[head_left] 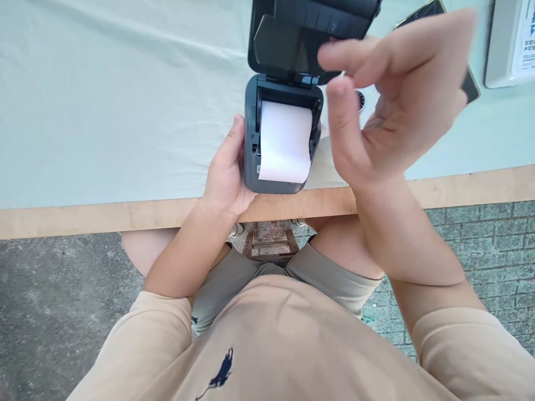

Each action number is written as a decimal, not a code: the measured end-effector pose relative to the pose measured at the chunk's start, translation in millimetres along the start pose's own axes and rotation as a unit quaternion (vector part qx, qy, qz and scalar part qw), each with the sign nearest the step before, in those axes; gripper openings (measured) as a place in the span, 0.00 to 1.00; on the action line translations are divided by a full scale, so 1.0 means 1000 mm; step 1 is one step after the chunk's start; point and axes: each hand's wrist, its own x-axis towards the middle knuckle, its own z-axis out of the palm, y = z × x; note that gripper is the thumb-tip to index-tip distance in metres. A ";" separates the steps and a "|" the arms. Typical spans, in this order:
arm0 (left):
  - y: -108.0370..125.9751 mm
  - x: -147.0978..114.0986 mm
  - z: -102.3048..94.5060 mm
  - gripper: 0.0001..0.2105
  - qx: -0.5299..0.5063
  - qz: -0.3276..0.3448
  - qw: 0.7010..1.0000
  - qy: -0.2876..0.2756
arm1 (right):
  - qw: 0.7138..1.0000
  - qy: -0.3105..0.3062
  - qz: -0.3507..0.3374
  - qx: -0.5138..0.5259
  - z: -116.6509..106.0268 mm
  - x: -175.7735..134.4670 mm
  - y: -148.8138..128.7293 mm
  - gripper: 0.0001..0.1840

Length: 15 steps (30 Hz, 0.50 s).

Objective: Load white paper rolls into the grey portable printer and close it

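- A pale blue-green cover (104,111), lightly wrinkled, lies over the table, whose bare wooden edge (83,220) runs across the view in front of the person.
- The left hand (228,172) grasps a dark grey device (252,117) from its left side, the thumb along the casing; the other fingers are mostly hidden.
- The right hand (401,100) is raised to the right of the device, palm partly turned toward the body, thumb and forefinger bent toward each other with a gap between their tips. Nothing shows in its grasp. The forefinger overlaps the edge of the raised lid (288,44); whether it touches cannot be told.
- The device is held near the wooden edge, in the middle of the view, its lid swung up on the far side.
- White paper (286,145) fills the device's open compartment, its near end reaching over the front rim.
- A small round object (361,101) shows just behind the right thumb, partly covered.
- Beyond the right hand lies a flat dark object (471,88) with a light rim, mostly hidden by the hand.
- A whitish box (499,53) with a printed label sits at the far right, cut off by the frame.
- Below the table are a wooden frame (271,257) between the legs, grey ground (62,301) on the left and paving bricks (493,234) on the right.
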 end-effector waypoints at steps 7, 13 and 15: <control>-0.003 0.001 0.003 0.15 -0.022 0.009 1.000 0.010 | 0.932 -0.233 -0.035 -0.277 -0.006 0.007 -0.002 0.06; -0.006 -0.001 0.005 0.15 0.006 -0.005 0.999 0.031 | 0.861 -0.326 0.006 -0.390 -0.009 0.017 -0.027 0.10; -0.005 -0.002 0.005 0.15 0.013 -0.006 0.999 0.035 | 0.866 -0.317 0.026 -0.387 -0.009 0.018 -0.032 0.13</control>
